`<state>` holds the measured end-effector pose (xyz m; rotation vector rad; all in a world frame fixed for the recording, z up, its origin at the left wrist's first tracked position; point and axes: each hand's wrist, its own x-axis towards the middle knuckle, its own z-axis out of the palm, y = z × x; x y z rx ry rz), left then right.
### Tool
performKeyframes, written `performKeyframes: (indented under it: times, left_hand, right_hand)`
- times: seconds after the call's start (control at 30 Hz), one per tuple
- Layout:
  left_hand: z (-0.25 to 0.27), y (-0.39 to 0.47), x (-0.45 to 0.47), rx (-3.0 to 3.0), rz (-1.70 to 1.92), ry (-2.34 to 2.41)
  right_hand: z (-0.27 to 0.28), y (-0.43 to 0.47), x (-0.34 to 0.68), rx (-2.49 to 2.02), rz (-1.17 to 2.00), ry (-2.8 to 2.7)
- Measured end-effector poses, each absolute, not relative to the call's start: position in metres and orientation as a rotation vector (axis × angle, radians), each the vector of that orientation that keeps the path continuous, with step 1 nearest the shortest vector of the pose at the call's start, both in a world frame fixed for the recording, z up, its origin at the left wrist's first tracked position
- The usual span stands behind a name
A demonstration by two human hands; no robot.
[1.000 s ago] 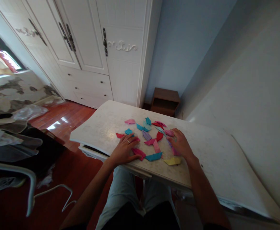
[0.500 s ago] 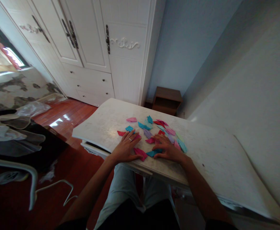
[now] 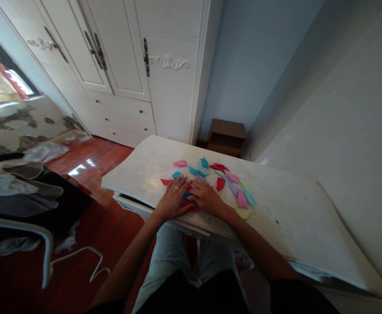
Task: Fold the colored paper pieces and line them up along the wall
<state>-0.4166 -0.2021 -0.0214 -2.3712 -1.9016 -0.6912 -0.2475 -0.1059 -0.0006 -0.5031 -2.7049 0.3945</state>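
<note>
Several folded paper pieces in pink, red, blue, purple and yellow lie loosely on a white tabletop point(image 3: 276, 192). My left hand point(image 3: 173, 199), with a ring on one finger, rests palm down over some of them, fingers stretched out. Close against it, my right hand point(image 3: 207, 199) lies flat with its fingers reaching to the left one. Between and under both hands show a blue folded paper point(image 3: 187, 196) and a magenta one, partly covered. Just right of my right hand are a red folded paper point(image 3: 220, 183) and a pink one point(image 3: 242, 199). By my right wrist lies a yellow piece point(image 3: 243, 213).
A drawer point(image 3: 133, 205) stands slightly out under the table's left front edge. Behind the table are a white wardrobe point(image 3: 174, 100) and a brown open cabinet point(image 3: 228, 126). At left, a chair with clothes point(image 3: 17, 187) stands on the red floor. A wall borders the right side.
My right hand has slid left across the table and now meets my left hand, bringing a blue paper with it. A yellow piece has come into sight. The left hand has barely moved.
</note>
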Motion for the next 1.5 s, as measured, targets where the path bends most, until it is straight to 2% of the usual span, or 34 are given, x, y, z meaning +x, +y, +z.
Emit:
performKeyframes:
  times: [0.13,0.37,0.47,0.7,0.87,1.1,1.27,1.37,1.5]
  left_hand:
    - [-0.023,-0.201,-0.413,-2.232,-0.681,-1.993]
    - [-0.024,-0.192,-0.406,-2.084,-0.583,-2.165]
    - [-0.025,-0.183,-0.400,-2.014,-0.605,-2.234]
    - [-0.028,-0.162,-0.390,-1.980,-0.614,-2.269]
    - [-0.029,-0.160,-0.396,-2.027,-0.560,-2.275]
    - [-0.018,-0.153,-0.417,-1.993,-0.699,-2.177]
    - [-0.009,-0.124,-0.418,-2.475,-0.527,-1.804]
    - [-0.011,-0.107,-0.417,-2.550,-0.423,-1.835]
    - [-0.017,-0.104,-0.430,-2.352,-0.447,-1.983]
  right_hand:
    - [-0.001,-0.099,-0.210,-0.700,0.545,-2.451]
    - [-0.036,-0.075,-0.095,-1.304,0.144,-2.276]
    - [-0.058,-0.072,-0.073,-1.535,0.143,-2.323]
    - [-0.065,-0.078,-0.113,-1.384,0.053,-2.436]
    - [-0.047,-0.074,-0.162,-1.277,0.047,-2.548]
    - [-0.013,-0.052,-0.205,-0.983,0.061,-2.508]
    - [-0.010,-0.014,-0.229,-1.029,-0.020,-2.605]
    - [-0.012,0.009,-0.232,-1.028,0.025,-2.703]
    - [-0.016,0.026,-0.210,-0.972,0.096,-2.739]
